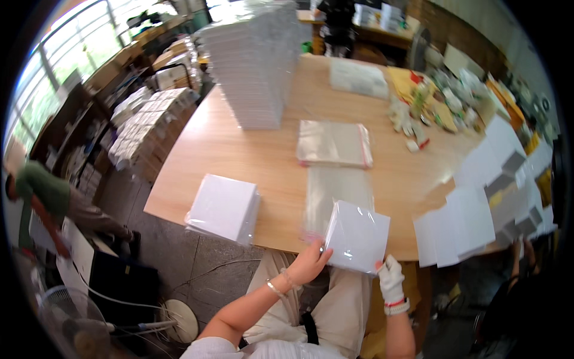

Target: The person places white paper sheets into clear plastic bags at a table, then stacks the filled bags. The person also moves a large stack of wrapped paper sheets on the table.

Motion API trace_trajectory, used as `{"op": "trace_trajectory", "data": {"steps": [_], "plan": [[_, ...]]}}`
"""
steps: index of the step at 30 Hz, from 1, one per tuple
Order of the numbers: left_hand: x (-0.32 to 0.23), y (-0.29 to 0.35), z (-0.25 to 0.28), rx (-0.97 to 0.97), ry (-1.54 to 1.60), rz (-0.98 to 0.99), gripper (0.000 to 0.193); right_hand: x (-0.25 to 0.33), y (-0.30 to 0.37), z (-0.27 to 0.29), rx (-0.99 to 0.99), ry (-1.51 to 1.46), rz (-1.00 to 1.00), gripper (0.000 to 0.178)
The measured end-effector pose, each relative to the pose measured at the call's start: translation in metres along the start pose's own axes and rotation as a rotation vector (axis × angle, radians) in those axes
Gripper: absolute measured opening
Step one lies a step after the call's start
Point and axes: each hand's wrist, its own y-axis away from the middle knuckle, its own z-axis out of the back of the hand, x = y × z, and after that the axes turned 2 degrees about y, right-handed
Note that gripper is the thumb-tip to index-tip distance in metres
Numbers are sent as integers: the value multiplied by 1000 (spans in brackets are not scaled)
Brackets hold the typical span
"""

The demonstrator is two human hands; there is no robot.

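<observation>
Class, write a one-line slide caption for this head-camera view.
Both hands, left hand bare and right hand gloved, hold a white square packet at a wooden table.

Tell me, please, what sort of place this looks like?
Probably a small packing workshop: a tall stack of white cards on a wooden table, clear sleeves, and both hands holding a sleeved white square.

The white square packet (357,236) is wrapped in glossy clear plastic film that catches the light, as are the flat clear bags (333,143) lying on the smooth, matt wooden table (239,149). The right hand (391,281) wears a white cloth glove; the loose white sheets (460,224) look like matt paper.
</observation>
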Motion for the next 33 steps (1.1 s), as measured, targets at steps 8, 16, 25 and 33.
{"op": "trace_trajectory", "data": {"steps": [8,16,25,33], "plan": [[-42,69,201,-432,-424,-160,32,133,-21,-145,322,-177,205,35],[75,64,272,-407,-185,74,56,147,-40,-253,493,-115,-49,40],[83,36,294,-152,608,540,81,100,-77,-287,415,-376,62,71],[85,44,284,-155,702,434,82,119,-72,-298,444,-707,-343,70]]}}
